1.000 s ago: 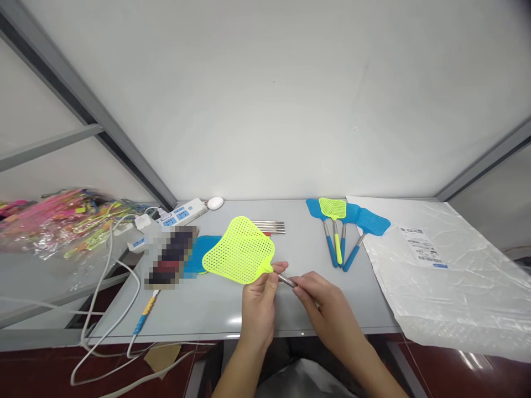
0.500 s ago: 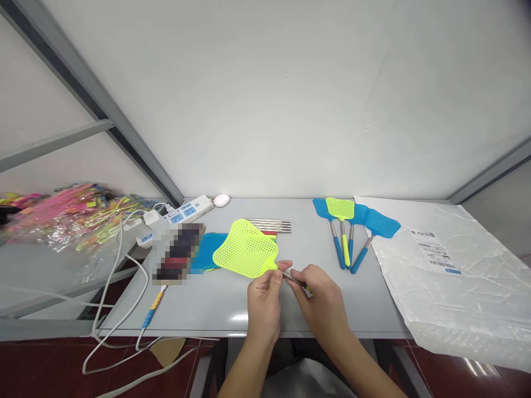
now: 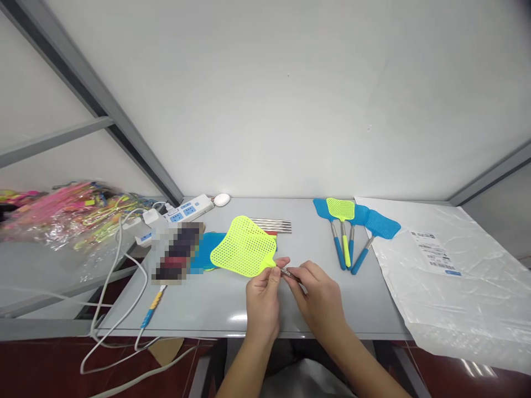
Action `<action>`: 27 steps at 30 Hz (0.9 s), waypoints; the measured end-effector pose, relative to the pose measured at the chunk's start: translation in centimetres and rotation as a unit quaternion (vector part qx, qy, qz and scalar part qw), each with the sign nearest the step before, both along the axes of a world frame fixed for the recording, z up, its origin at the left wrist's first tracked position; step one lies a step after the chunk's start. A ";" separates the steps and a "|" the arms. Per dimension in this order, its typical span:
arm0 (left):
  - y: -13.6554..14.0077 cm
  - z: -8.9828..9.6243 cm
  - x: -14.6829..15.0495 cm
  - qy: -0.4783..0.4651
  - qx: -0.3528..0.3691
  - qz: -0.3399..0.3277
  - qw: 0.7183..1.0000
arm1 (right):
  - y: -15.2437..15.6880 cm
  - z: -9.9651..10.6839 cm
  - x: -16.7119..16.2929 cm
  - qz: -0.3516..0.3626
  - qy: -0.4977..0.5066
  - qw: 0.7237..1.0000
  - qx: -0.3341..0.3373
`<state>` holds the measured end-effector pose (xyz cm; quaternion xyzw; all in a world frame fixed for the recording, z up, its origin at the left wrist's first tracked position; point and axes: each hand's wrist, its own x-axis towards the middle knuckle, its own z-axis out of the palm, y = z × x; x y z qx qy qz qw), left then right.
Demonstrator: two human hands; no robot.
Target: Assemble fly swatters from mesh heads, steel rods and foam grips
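Over the grey tabletop (image 3: 199, 315), left hand (image 3: 263, 303): thumb and fingers closed together on the neck of the perforated lime-yellow plastic swatter head (image 3: 244, 247); no gap visible at the pinch.
Right hand (image 3: 322, 294): thumb and forefinger clamped on the slim silvery metal shaft (image 3: 286, 272), just beside the left fingertips; remaining fingers curled, the shaft's far end hidden in the grip.
Swatter head and shaft: held in line above the table's near edge, head tilted up and to the left. Whether the joint is fully seated cannot be told.
Step in hand: judged to be work at the joint between head and shaft, one hand steadying, the other manipulating.
Next move: judged to call for a firm left hold at the neck and right-hand pressure or twist kept along the shaft's line.
Behind the head: a row of silvery metal rods (image 3: 277, 225) and blue perforated plastic heads (image 3: 211, 251), partly covered.
Right of the hands: one lime-yellow swatter (image 3: 341, 209) among blue-handled swatters (image 3: 360, 260), fanned out, near or touching a white plastic mailing bag (image 3: 418, 309).
Left of the hands: a pixelated dark object (image 3: 178, 254) and a white-and-blue power strip (image 3: 194, 209).
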<state>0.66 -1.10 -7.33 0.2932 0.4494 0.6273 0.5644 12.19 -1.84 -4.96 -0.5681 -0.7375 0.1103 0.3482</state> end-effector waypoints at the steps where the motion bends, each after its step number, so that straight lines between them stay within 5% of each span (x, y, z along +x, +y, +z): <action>1: 0.0 0.1 0.0 0.003 0.001 0.002 1.000 | 0.0 -0.2 0.0 -0.013 -0.006 1.000 0.002; 10: 0.2 0.6 0.2 -0.016 -0.018 -0.023 0.999 | 0.2 0.7 0.8 0.060 0.031 0.997 -0.048; 16: 0.8 1.7 -1.7 0.037 0.019 0.018 0.999 | 0.0 0.3 1.5 0.031 0.073 0.996 -0.042; 23: 1.8 0.9 -2.0 0.061 0.002 -0.051 0.997 | 0.3 0.1 3.0 -0.044 0.145 0.985 -0.087; 27: 1.6 0.0 -0.5 0.016 -0.025 -0.090 0.995 | 1.2 0.9 3.0 -0.019 0.229 0.965 -0.127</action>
